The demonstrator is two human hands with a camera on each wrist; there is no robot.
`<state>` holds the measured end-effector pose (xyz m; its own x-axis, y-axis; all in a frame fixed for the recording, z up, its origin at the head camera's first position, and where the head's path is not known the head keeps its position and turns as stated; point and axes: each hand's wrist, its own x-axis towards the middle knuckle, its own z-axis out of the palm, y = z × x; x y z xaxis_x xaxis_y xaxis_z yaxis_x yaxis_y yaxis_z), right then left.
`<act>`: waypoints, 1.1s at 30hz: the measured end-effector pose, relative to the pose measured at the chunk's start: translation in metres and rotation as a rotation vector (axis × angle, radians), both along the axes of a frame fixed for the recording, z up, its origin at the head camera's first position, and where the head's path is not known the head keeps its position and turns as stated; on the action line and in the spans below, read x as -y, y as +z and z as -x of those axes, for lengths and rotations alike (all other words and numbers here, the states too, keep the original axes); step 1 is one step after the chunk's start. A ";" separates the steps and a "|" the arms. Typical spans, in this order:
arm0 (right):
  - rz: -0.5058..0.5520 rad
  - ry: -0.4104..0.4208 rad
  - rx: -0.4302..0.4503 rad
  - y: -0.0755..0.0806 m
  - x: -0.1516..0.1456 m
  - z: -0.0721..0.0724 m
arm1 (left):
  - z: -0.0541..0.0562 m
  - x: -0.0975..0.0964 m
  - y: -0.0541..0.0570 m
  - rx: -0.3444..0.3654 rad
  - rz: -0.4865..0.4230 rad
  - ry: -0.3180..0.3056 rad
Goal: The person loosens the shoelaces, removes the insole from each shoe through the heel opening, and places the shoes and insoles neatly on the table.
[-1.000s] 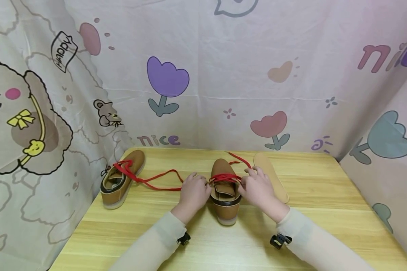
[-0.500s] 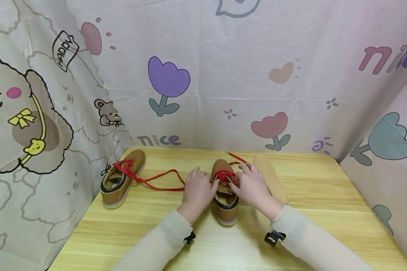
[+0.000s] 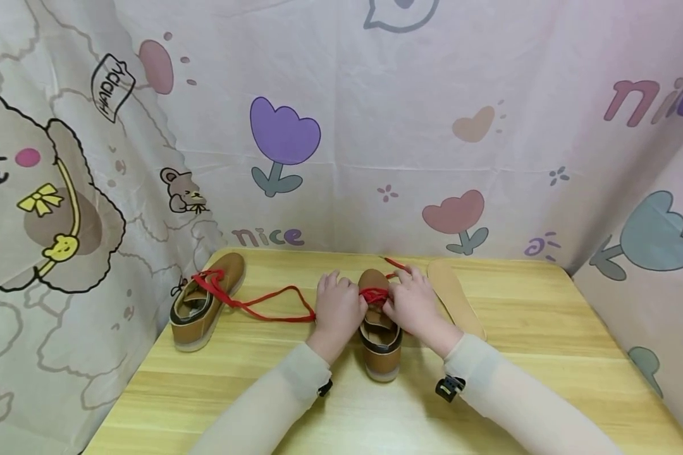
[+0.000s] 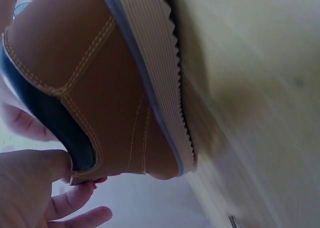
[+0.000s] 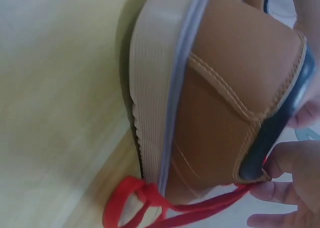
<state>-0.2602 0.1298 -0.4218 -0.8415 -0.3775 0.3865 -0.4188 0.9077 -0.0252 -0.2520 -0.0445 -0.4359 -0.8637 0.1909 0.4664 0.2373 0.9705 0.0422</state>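
A brown shoe (image 3: 382, 361) with a black collar stands on the table, heel toward me. Red laces (image 3: 374, 294) cross over its tongue. My left hand (image 3: 340, 313) pinches the left eyelet flap at its top corner; in the left wrist view, thumb (image 4: 55, 163) and forefinger meet there beside the shoe's side (image 4: 105, 102). On the other side, my right hand (image 3: 417, 306) pinches the right flap between thumb and forefinger. The right wrist view shows a length of red lace (image 5: 200, 207) running from that flap down past the sole. The shoe's eyelets are hidden by my fingers.
A second brown shoe (image 3: 190, 332) stands at the table's left edge, its red laces (image 3: 256, 309) trailing toward my left hand. A tan insole (image 3: 454, 292) lies right of my right hand. Patterned curtain (image 3: 353, 126) closes off the back and sides.
Both hands have moved inward toward each other, bringing the spread flaps closer together. The laces between them, stretched wide a second ago, now span a narrower gap.
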 end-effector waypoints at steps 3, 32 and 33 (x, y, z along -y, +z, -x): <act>0.013 -0.015 0.021 0.002 -0.004 0.000 | 0.001 0.003 0.001 0.031 0.013 0.008; 0.073 -0.084 0.192 0.005 -0.021 0.000 | -0.001 0.025 0.001 0.220 -0.190 -0.014; 0.079 -0.073 0.189 0.005 -0.021 0.000 | -0.001 0.024 0.000 0.210 -0.189 -0.017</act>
<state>-0.2603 0.1505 -0.4163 -0.9259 -0.2878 0.2447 -0.3330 0.9277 -0.1690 -0.2512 -0.0687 -0.4355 -0.9426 0.1331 0.3062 0.2207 0.9366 0.2723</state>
